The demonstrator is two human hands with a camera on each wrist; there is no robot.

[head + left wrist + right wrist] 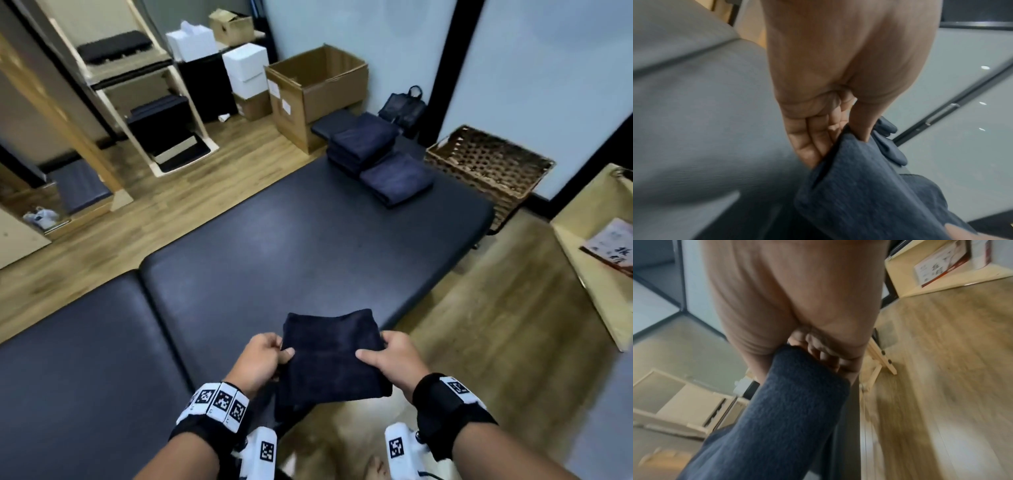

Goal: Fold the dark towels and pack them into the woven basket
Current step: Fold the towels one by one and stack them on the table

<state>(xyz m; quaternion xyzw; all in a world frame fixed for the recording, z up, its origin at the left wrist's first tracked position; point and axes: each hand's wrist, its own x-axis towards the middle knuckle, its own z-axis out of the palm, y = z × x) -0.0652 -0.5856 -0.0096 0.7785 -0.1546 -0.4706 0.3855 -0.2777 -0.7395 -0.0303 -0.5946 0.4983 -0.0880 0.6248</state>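
A folded dark navy towel (330,356) hangs in the air over the near edge of the padded table (274,253). My left hand (265,359) pinches its left edge, thumb on top and fingers beneath. My right hand (390,359) grips the right edge the same way. The left wrist view shows my left hand (838,129) clamped on the towel (869,186). Seen from the right wrist, the towel (789,402) is wrapped by my right hand (818,356). A stack of folded dark towels (363,144) and one more folded towel (395,180) lie at the table's far end. The woven basket (489,164) stands just beyond the far right corner.
An open cardboard box (315,92) stands on the floor behind the table, with a dark bag (404,106) to its right. White boxes (245,70) and wooden frames (154,102) fill the far left. A light wooden shelf (592,260) holding a printed box is at the right.
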